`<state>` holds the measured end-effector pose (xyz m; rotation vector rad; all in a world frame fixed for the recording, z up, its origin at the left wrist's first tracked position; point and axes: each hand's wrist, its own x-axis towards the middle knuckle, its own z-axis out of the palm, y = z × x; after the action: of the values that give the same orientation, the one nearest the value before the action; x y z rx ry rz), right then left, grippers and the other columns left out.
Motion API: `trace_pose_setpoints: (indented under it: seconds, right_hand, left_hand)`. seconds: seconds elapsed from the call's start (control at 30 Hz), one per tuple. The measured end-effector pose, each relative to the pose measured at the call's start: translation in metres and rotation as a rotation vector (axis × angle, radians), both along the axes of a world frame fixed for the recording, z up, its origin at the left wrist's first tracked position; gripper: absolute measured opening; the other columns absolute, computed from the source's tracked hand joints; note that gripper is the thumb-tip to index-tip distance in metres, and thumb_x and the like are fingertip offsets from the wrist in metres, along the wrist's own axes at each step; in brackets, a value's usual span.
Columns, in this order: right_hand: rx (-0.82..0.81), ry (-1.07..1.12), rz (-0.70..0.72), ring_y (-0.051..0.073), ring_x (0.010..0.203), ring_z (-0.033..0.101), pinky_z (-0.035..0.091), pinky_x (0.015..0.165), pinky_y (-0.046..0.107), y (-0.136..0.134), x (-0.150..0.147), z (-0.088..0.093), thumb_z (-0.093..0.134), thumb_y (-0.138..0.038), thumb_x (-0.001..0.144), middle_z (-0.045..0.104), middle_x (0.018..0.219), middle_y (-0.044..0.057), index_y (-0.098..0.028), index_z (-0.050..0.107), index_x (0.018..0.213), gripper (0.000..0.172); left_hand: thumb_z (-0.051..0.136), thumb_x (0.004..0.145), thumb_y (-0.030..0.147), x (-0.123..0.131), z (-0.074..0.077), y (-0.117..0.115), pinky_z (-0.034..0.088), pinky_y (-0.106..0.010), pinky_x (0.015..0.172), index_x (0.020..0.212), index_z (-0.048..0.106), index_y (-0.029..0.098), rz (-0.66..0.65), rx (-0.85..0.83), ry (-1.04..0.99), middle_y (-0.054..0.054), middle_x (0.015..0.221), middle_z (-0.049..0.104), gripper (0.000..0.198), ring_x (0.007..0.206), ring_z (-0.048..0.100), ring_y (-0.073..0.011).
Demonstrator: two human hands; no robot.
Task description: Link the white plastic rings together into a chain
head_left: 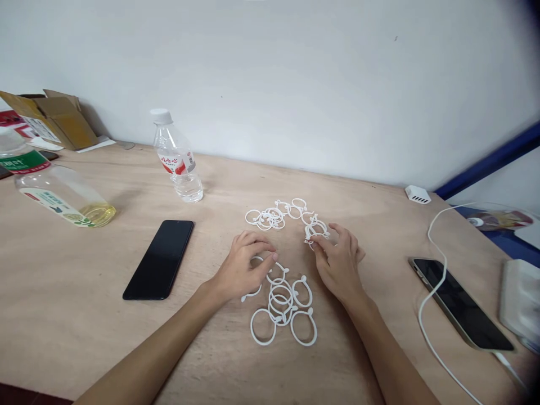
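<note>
Head view: left hand (244,267) slightly spread, right hand (341,264)'s grip I can't tell, near white plastic rings (280,304) overlapping, likely because loosely laid

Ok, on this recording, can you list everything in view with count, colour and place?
Table: 1, light brown, centre
Wall: 1, whitish, behind
Rings: over a dozen, overlapping, white, centre
Left phone: 1, black, centre-left
Right phone: 1, dark screen, right
Cable: at least 1, white, across right phone
Slotted block: 1, white, back right
Small bottle: 1, clear, white cap, back left
Large bottle: 1, clear, green label, left
Box: 1, brown, back left
Moulded item: 1, white, right edge
Bar: 1, blue, back right
Lying bottle: 1, multicoloured, far right
Left hand: 1, bare, over near rings
Right hand: 1, bare, at far rings
</note>
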<state>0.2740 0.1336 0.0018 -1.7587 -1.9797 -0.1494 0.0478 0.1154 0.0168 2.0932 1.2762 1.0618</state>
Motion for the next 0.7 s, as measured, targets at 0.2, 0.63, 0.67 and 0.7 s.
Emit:
trace_pose_setpoints:
  seconds: [0.2, 0.63, 0.67, 0.7]
  right_hand:
    - [0.032, -0.025, 0.023, 0.035, 0.121, 0.042, 0.037, 0.089, 0.056, -0.001, -0.002, 0.001, 0.053, -0.021, 0.088, 0.047, 0.129, 0.013, -0.028, 0.071, 0.095, 0.021]
    - [0.049, 0.045, 0.136, 0.032, 0.118, 0.042, 0.035, 0.092, 0.051, 0.000, -0.006, -0.006, 0.055, -0.028, 0.089, 0.054, 0.121, 0.010, -0.028, 0.071, 0.094, 0.017]
    - [0.052, 0.051, 0.139, 0.032, 0.118, 0.042, 0.035, 0.092, 0.050, 0.000, -0.006, -0.007, 0.054, -0.028, 0.089, 0.054, 0.120, 0.010, -0.028, 0.071, 0.093, 0.018]
    - [0.057, 0.059, 0.139, 0.031, 0.117, 0.042, 0.035, 0.092, 0.049, 0.000, -0.005, -0.007, 0.054, -0.027, 0.089, 0.055, 0.119, 0.010, -0.028, 0.072, 0.092, 0.018]
  left_hand:
    - [0.060, 0.086, 0.026, -0.001, -0.002, 0.000, 0.041, -0.039, 0.092, 0.092, 0.071, 0.021, -0.010, -0.006, 0.026, -0.004, 0.100, 0.068, 0.013, 0.098, 0.059, -0.0202]
    - [0.045, 0.090, 0.049, 0.048, 0.028, 0.025, 0.036, -0.044, 0.095, 0.081, 0.072, 0.022, 0.118, -0.160, 0.378, -0.006, 0.092, 0.074, 0.040, 0.104, 0.058, -0.0273]
    - [0.044, 0.091, 0.048, 0.056, 0.030, 0.030, 0.037, -0.044, 0.093, 0.079, 0.072, 0.022, 0.104, -0.180, 0.422, -0.006, 0.087, 0.074, 0.040, 0.100, 0.060, -0.0274]
    - [0.042, 0.091, 0.046, 0.063, 0.030, 0.034, 0.038, -0.043, 0.092, 0.076, 0.072, 0.022, 0.096, -0.195, 0.458, -0.005, 0.083, 0.074, 0.041, 0.096, 0.062, -0.0265]
